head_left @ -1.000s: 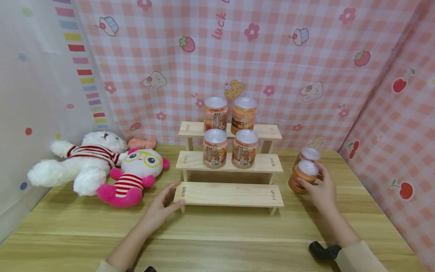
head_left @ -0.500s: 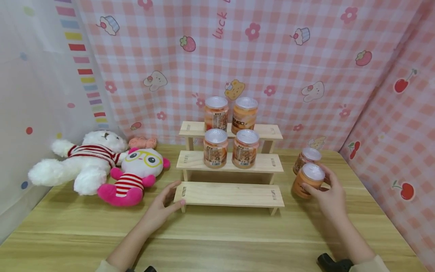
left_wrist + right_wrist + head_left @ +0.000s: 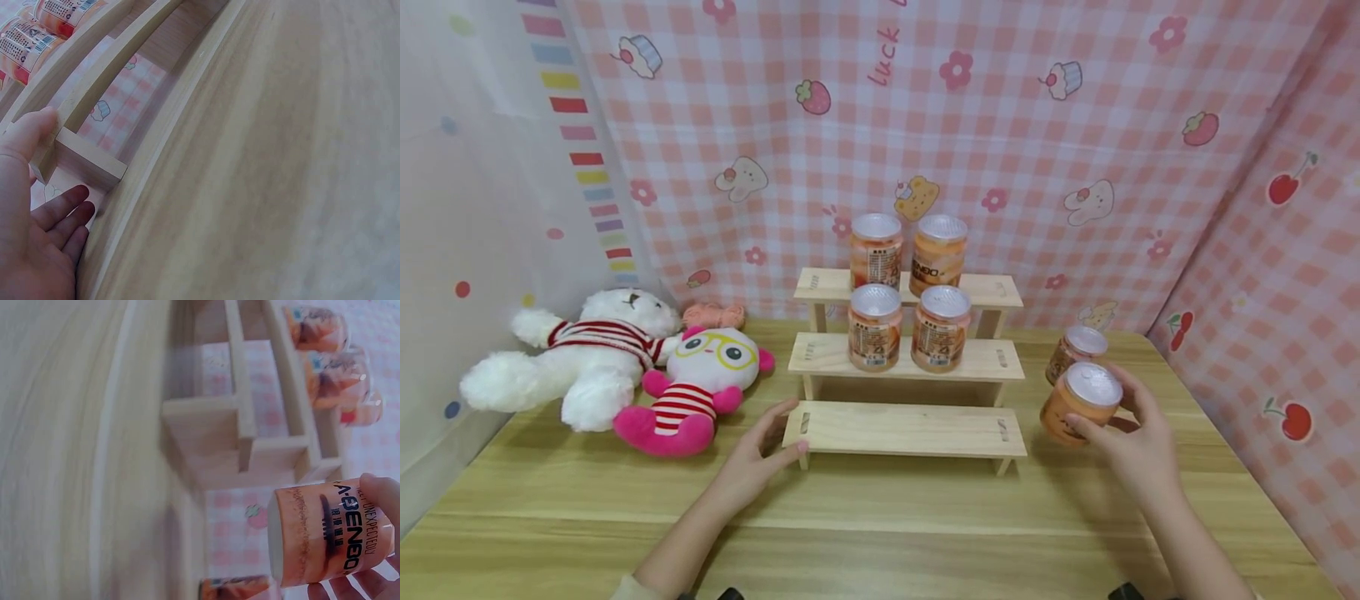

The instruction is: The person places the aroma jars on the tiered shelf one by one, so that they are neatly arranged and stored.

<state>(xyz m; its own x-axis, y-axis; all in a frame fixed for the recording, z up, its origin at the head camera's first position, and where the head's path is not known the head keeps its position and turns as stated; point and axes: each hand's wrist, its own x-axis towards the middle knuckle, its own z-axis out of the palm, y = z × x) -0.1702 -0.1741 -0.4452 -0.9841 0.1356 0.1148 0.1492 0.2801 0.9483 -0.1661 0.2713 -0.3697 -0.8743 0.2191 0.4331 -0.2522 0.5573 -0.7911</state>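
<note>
Right hand [image 3: 1131,446]: grips the orange silver-lidded plastic jar [image 3: 1077,404], tilted, just right of the stepped wooden rack [image 3: 907,428].
Left hand [image 3: 758,459]: fingers straight, touching the rack's left end.

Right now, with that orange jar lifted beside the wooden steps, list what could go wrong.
1. The right hand grips the lifted jar from one side, tilted; it might slip and drop onto the table.
2. A second jar stands just behind it; a backward swing could knock it over.
3. Four jars sit close together on the upper steps of the stepped shelf; a bump could topple them, though the left hand rests at its corner.
</note>
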